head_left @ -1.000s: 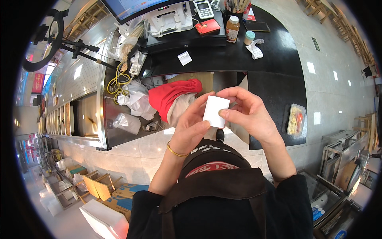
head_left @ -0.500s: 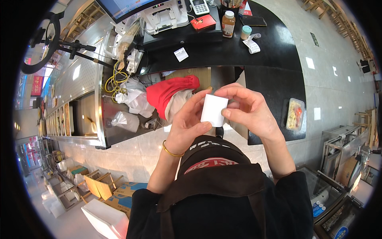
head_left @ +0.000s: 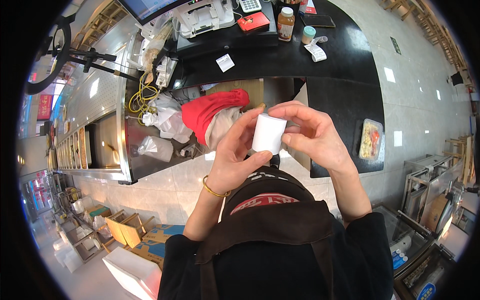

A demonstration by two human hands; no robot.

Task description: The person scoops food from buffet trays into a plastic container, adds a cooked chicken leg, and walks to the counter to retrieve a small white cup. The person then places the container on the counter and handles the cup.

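Note:
A small white paper roll (head_left: 268,133) is held up in front of my chest between both hands. My left hand (head_left: 235,157), with a gold bangle at the wrist, grips its left side and bottom with thumb and fingers. My right hand (head_left: 312,135) curls over its top and right side. Below the hands are my dark top and apron. Beyond them lies a red cloth bundle (head_left: 212,109) under the black counter (head_left: 300,55).
On the black counter stand a white receipt printer (head_left: 204,15), a red card reader (head_left: 253,22), a juice bottle (head_left: 285,23), a small jar (head_left: 309,34) and paper slips. A clear food box (head_left: 370,139) sits at right. Plastic bags (head_left: 162,120) and yellow cable (head_left: 140,97) lie left; cardboard boxes on the floor.
The roll and both hands stay in front of my chest; the roll has tilted slightly and my fingers have shifted around it. My head has moved a little, shifting the counter in view.

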